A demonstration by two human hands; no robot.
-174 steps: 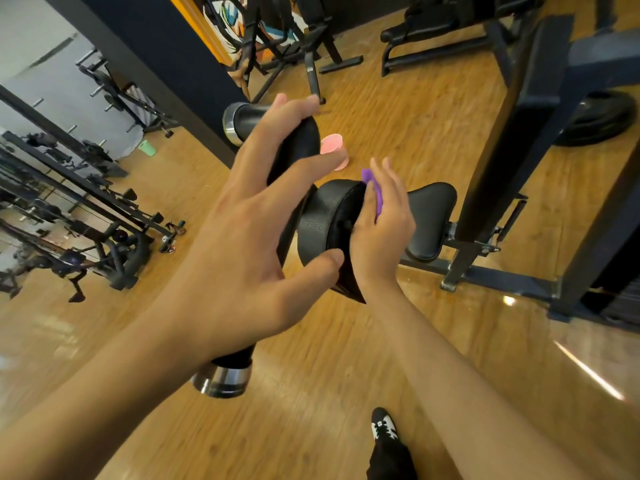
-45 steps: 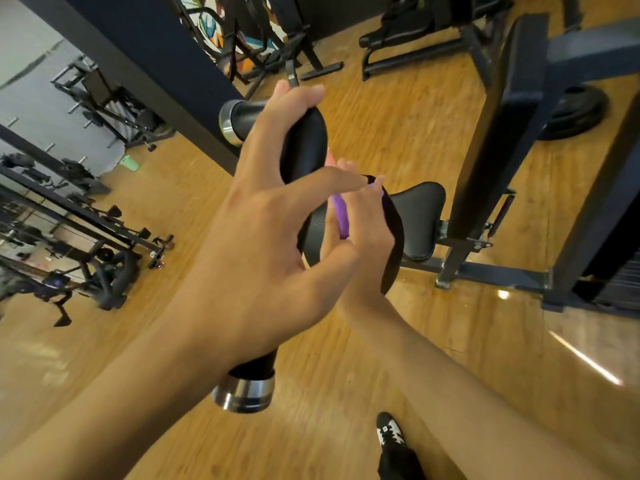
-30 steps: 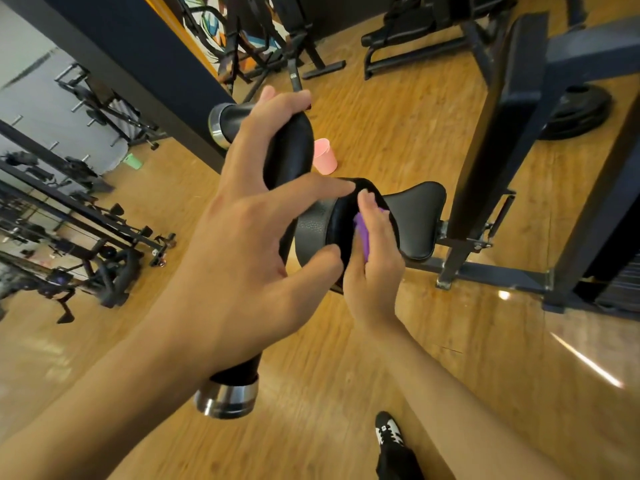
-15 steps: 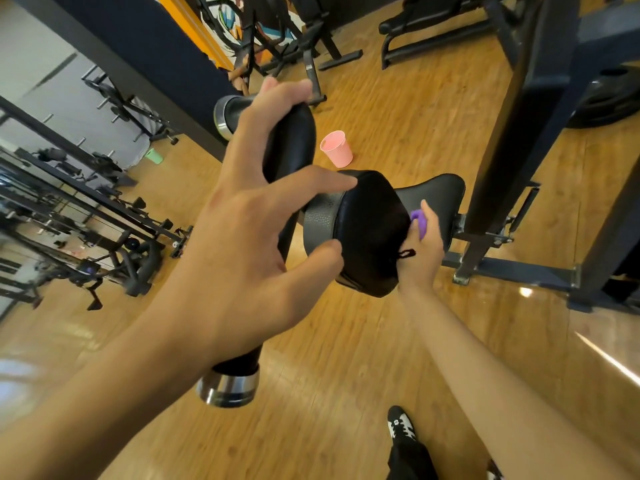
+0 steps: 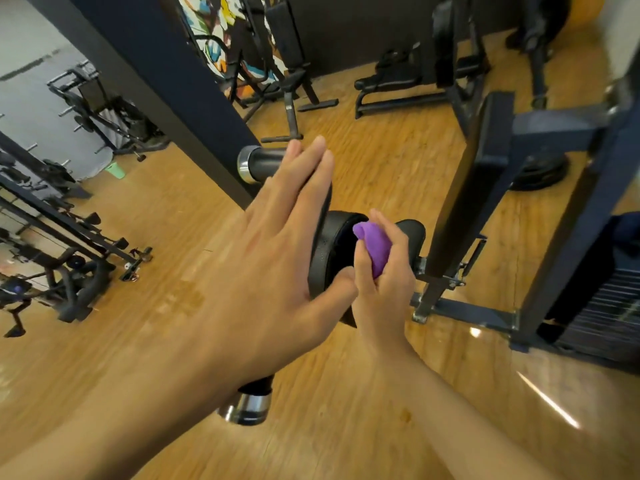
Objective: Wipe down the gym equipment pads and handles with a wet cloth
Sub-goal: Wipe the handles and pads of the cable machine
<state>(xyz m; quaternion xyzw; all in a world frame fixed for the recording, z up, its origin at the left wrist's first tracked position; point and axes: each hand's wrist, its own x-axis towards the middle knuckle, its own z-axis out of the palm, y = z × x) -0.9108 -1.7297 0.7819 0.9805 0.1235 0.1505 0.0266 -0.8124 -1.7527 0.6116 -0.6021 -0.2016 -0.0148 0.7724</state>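
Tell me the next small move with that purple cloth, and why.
Probably sweep the purple cloth across the round pad: the right hand pinches it bunched at the pad's end face, while the left hand lies flat over the handle, thumb at the rim.

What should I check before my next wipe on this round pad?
1. Right hand grips the purple cloth: ok.
2. Cloth spread flat for wiping: not ok, it is bunched.
3. Cloth touching the round pad: cannot tell.
4. Left hand steadies the handle, fingers flat on it: ok.
5. Cloth wet enough: cannot tell.
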